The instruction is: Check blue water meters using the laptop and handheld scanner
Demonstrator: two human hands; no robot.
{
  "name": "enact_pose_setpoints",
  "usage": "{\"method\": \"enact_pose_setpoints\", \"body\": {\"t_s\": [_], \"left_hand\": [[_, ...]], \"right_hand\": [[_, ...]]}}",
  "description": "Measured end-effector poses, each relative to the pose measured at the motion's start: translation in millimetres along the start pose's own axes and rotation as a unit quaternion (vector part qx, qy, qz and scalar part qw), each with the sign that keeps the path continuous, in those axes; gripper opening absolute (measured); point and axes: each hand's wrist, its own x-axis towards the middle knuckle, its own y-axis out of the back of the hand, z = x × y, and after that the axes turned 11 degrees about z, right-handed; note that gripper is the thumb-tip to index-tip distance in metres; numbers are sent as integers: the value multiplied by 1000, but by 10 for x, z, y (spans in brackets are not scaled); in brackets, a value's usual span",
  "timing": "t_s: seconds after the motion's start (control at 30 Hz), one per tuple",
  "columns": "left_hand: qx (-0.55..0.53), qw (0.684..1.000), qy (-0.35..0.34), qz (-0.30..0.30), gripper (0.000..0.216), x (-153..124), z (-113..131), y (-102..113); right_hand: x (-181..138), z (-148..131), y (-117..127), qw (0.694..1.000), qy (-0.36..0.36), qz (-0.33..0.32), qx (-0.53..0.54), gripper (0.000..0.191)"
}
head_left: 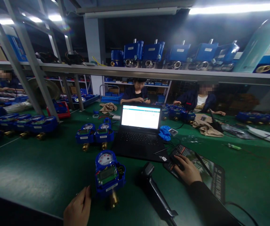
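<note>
At the centre of the view stands the blue water meter (109, 175), upright on the green surface (43, 175) just in front of us, with its round white dial at the top, a dark rectangular display below it, a pale label on the lower edge and a brass fitting pointing toward us. Our left hand (78, 208) lies at the meter's lower left corner, fingertips touching or almost touching the blue housing; its grip is loose and closes on nothing. Our right hand (188, 169) rests palm-down over a dark mouse (176, 161) on the printed mouse pad (210, 175), fingers curled round it. Between the two hands a black handheld scanner (155, 191) lies on the surface, touched by neither hand. Judging by this layout, we take the work to be at an early to middle stage: one meter is set before us, the open laptop (141, 128) shows a bright form too small to read, and the scanner has not been picked up. Behind the meter, left of the laptop, a pair of similar meters (94, 133) stands side by side, and a row of further meters (29, 124) runs along the left. Across the surface other people sit at work under a shelf (163, 73) that carries larger blue units.
</note>
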Motion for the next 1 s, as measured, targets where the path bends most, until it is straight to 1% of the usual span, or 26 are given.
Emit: {"method": "enact_pose_setpoints", "body": {"t_s": [0.1, 0.27, 0.4, 0.5, 0.63, 0.77, 0.87, 0.93, 1.0], "left_hand": [[-14, 1000, 9, -16, 47, -10, -25, -2], [-14, 1000, 9, 0, 47, -17, -43, -4], [-15, 1000, 11, -6, 45, -18, -42, -9], [0, 999, 34, -18, 48, -33, -43, -11], [-3, 997, 61, -39, 50, -34, -27, -2], [-13, 997, 76, -31, 47, -4, 20, 18], [-13, 993, 101, -59, 46, -15, -13, 9], [-8, 990, 104, -89, 45, -49, -115, -21], [5, 987, 106, -118, 43, -88, -268, -72]], "right_hand": [[-4, 4, -13, 1000, 3, -3, 4, 45], [-4, 15, -26, 1000, -6, -5, 8, 46], [-14, 27, -46, 1000, -16, 0, 6, 44], [-18, 21, -47, 1000, -23, 1, 3, 44], [-13, 18, -36, 1000, -16, 5, 3, 45], [-6, 57, -36, 1000, -5, -8, -4, 45], [-6, 70, -38, 1000, 1, -17, -9, 44], [-7, 54, -37, 1000, -2, -10, -14, 44], [-7, 28, -36, 1000, -9, -2, -14, 44]]}}
